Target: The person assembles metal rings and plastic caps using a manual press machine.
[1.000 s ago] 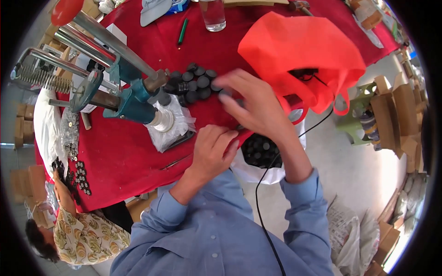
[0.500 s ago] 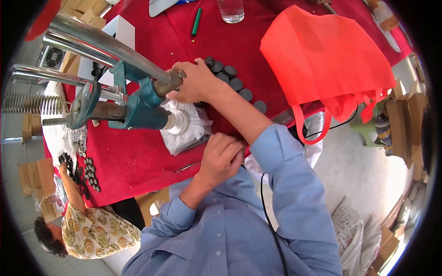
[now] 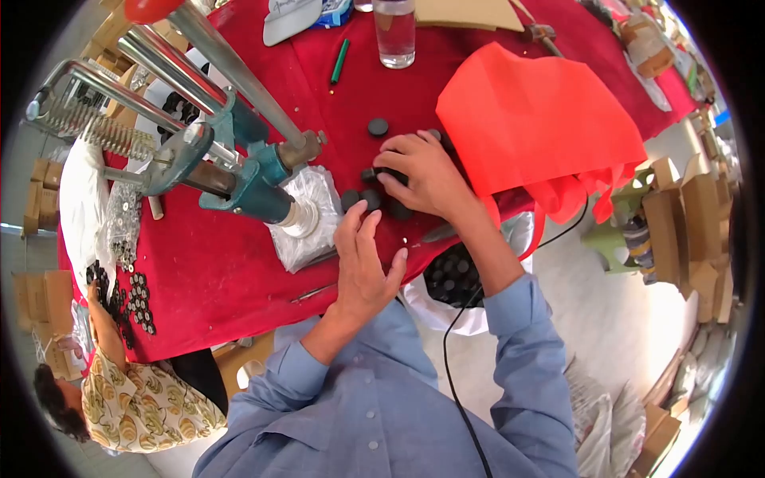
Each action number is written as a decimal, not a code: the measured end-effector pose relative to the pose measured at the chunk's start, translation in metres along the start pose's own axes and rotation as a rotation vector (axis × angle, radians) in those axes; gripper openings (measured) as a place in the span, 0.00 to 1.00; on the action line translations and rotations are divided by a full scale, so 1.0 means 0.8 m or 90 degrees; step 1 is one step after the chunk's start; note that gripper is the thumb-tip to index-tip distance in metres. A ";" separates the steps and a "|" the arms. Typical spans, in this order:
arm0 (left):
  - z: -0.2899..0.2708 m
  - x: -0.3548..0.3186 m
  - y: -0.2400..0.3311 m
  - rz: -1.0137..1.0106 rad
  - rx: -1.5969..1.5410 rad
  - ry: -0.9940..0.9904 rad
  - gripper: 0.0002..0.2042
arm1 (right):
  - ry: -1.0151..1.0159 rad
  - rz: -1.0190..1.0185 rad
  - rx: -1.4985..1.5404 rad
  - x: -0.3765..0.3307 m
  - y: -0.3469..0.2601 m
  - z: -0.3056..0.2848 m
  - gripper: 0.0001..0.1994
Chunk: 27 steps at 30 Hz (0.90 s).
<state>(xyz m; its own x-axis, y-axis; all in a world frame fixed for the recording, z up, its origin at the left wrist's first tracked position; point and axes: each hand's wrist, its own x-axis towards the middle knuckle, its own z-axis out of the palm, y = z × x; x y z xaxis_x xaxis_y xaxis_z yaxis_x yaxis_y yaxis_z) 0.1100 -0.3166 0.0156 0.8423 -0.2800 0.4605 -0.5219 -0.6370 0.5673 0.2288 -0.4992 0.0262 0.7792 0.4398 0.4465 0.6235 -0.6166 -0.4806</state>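
Note:
My right hand (image 3: pixel 421 177) rests on a cluster of small black round discs (image 3: pixel 360 198) on the red tablecloth (image 3: pixel 215 271), fingers curled over a few of them. My left hand (image 3: pixel 362 259) hovers flat beside the discs, fingers spread, holding nothing. One disc (image 3: pixel 378 127) lies apart, farther back. A teal hand press (image 3: pixel 251 179) with long metal levers stands to the left of both hands, its base on a clear plastic sheet (image 3: pixel 307 219).
An orange cloth bag (image 3: pixel 542 127) lies right of my right hand. A glass of water (image 3: pixel 395 32) and a green pen (image 3: pixel 340 60) sit at the back. A white bag of black discs (image 3: pixel 454 279) hangs at the table edge. Another person (image 3: pixel 135 398) works at lower left.
My right hand drew back from the press to the discs in front of the orange bag. My left hand lifted and opened beside them.

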 end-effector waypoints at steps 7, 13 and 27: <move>0.020 0.021 0.019 -0.058 -0.011 -0.021 0.49 | 0.109 0.170 0.119 -0.008 0.036 -0.028 0.21; 0.039 0.046 0.006 -0.125 0.018 -0.006 0.56 | 0.015 0.079 0.059 0.029 0.055 -0.004 0.22; 0.048 0.091 -0.024 -0.086 0.104 -0.043 0.65 | 0.076 0.200 0.121 -0.043 0.075 -0.031 0.17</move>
<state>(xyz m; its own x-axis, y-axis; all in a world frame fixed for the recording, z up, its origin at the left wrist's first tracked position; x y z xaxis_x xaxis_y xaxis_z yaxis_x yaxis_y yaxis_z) 0.1864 -0.3525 0.0121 0.9132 -0.2278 0.3379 -0.3792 -0.7787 0.4999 0.2378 -0.5677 0.0009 0.9282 0.1625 0.3347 0.3649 -0.5728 -0.7340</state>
